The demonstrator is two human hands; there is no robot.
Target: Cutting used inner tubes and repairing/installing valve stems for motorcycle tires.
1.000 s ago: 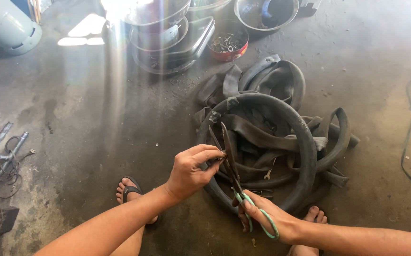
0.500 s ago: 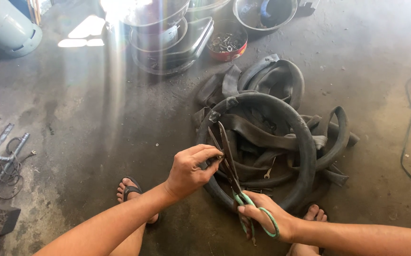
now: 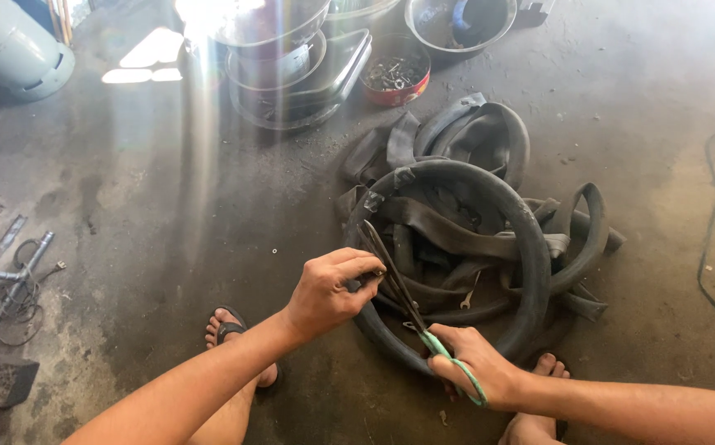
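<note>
Crouched on a workshop floor, a person's left hand (image 3: pixel 333 290) pinches a black inner tube (image 3: pixel 489 247) while the right hand (image 3: pixel 477 375) grips green-handled scissors (image 3: pixel 411 317), mid-cut, likely needing the blades closed next.

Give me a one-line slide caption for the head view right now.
Left hand pinches a black rubber inner tube while the right hand works green-handled scissors at it, above a concrete floor.
</note>
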